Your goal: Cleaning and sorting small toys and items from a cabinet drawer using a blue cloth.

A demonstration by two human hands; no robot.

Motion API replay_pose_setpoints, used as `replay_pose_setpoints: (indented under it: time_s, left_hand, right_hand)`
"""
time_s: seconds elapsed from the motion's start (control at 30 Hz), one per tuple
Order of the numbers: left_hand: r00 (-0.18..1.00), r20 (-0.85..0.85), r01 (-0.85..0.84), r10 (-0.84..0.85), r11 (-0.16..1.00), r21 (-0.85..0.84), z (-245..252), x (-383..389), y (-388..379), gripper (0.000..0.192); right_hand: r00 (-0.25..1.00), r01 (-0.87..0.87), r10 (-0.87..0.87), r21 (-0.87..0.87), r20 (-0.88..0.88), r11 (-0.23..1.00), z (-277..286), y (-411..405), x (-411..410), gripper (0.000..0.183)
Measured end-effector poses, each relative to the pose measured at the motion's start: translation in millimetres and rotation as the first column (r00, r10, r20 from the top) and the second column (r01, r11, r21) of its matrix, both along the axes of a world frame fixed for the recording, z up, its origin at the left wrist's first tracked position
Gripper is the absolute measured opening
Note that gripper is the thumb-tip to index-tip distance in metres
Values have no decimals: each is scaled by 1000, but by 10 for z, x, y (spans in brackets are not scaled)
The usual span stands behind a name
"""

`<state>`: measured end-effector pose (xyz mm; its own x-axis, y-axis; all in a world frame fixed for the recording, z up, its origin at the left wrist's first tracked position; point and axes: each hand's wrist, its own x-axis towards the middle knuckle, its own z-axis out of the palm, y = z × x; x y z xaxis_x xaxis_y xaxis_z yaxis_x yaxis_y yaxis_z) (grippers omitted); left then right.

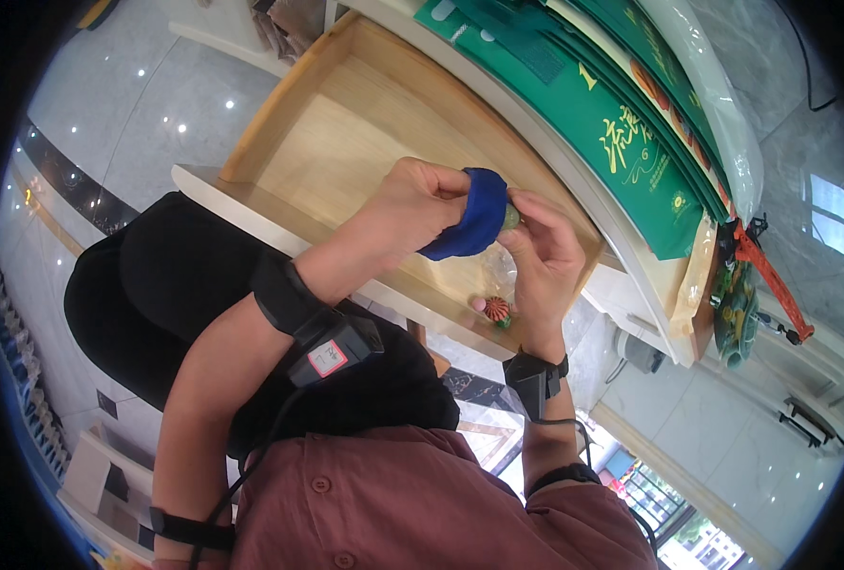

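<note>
My left hand (422, 203) pinches a dark blue cloth (485, 214), folded or looped into a band, above an open wooden drawer (315, 128). Right beside it, my right hand (547, 242) grips a small round greenish object (511, 216) between thumb and fingers. Part of that object is hidden behind the cloth and the fingertips, and its kind is unclear. Below my right hand, a small red-and-cream striped round item (497, 308) lies in the drawer's front corner. Pink and green bits and a clear plastic piece (499, 269) are close to it.
Several green printed bags (572, 107) bearing writing lie on the cabinet top (668, 285) behind the drawer. A clear plastic wrap (739, 121) borders them. An orange-red object (771, 281) juts out at the cabinet's right end. The drawer's white front (265, 217) stands close to my lap.
</note>
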<state>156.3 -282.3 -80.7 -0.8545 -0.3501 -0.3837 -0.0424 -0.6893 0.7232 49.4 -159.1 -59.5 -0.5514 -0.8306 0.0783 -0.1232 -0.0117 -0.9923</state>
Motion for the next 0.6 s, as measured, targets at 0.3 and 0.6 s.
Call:
replay_pose_setpoints:
  time_s: [0.3, 0.6]
  left_hand:
    - [998, -54, -2, 10, 990, 140, 9, -7, 32, 18]
    - [998, -2, 59, -60, 986, -159, 0, -14, 21, 12]
  right_hand:
    - [900, 136, -122, -3, 418, 991, 5, -15, -7, 30]
    - [929, 17, -22, 17, 370, 1000, -83, 88, -51, 24]
